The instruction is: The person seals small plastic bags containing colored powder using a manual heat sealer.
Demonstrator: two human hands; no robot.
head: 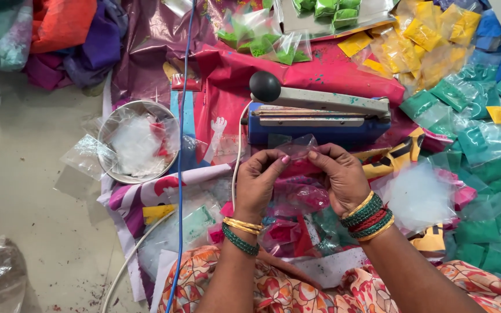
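Note:
My left hand [259, 182] and my right hand [340, 177] together pinch the top of a small clear plastic pouch [297, 146] that has pink powder in its lower part. The pouch hangs just in front of a blue heat sealer [320, 124] whose grey arm with a black knob [265, 86] is raised. Both wrists carry bangles. More pink-filled pouches [305, 197] lie under my hands.
A steel bowl [111, 124] of empty clear bags stands at the left. Green powder pouches [482, 168] cover the right side, yellow ones [430, 35] the back right, light-green ones [262, 43] the back. A blue cable [182, 145] and a white cord [236, 168] run across the floor.

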